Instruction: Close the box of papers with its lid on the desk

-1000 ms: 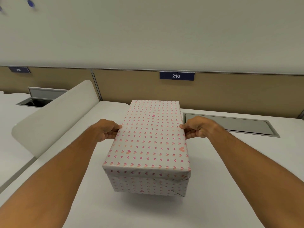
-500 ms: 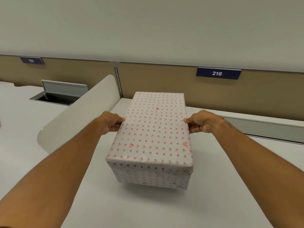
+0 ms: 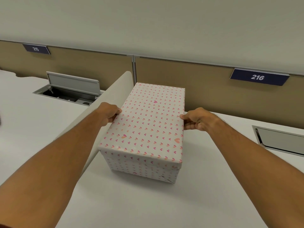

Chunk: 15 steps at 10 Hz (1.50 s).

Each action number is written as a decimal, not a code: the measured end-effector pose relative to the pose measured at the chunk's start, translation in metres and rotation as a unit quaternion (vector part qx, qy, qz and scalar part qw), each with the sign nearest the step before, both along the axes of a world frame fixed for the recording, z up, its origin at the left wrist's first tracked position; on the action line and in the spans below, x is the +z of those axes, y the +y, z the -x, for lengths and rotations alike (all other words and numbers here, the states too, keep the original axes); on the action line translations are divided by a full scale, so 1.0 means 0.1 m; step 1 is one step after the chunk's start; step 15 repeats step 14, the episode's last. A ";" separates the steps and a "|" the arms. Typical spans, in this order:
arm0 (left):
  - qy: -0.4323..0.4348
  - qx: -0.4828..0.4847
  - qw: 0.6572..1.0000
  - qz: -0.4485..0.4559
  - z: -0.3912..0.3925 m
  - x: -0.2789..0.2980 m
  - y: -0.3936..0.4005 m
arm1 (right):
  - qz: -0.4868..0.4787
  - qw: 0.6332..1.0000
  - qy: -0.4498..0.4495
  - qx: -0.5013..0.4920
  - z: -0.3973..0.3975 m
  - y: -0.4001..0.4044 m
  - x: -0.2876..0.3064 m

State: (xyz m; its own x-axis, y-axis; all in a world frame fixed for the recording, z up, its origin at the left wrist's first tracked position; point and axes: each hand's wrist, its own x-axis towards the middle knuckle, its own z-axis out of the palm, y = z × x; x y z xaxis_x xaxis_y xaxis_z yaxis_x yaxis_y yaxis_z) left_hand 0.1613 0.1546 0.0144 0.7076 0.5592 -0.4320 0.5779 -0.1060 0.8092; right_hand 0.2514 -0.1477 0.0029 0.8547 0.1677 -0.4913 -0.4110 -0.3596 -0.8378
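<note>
A rectangular box [image 3: 143, 170] wrapped in white paper with small pink hearts stands on the white desk [image 3: 148, 203]. Its matching lid [image 3: 148, 122] sits on top and covers the whole opening, so the papers inside are hidden. My left hand [image 3: 109, 115] grips the lid's left long edge, fingers curled under the rim. On the opposite long edge my right hand [image 3: 196, 120] pinches the rim the same way. Both forearms reach in from the bottom corners.
A rounded beige divider [image 3: 105, 106] runs along the box's left side. A cable hatch [image 3: 70, 91] stands open on the neighbouring desk. A shut hatch [image 3: 279, 139] lies at the right. Tan partition panels [image 3: 197, 86] with number plates 215 and 216 close off the back.
The view has swung left, so the box and plate 216 sit further right in frame. Both hands keep the same hold on the lid's long edges.
</note>
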 end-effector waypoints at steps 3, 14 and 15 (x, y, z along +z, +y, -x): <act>0.001 0.002 1.000 0.026 -0.25 0.01 0.18 | -0.008 1.000 0.000 -0.011 -0.23 0.23 -0.07; -0.079 -0.223 0.818 -0.524 0.08 0.01 -0.43 | 0.358 0.825 -0.406 0.167 0.52 0.16 0.05; -0.079 -0.223 0.818 -0.524 0.08 0.01 -0.43 | 0.358 0.825 -0.406 0.167 0.52 0.16 0.05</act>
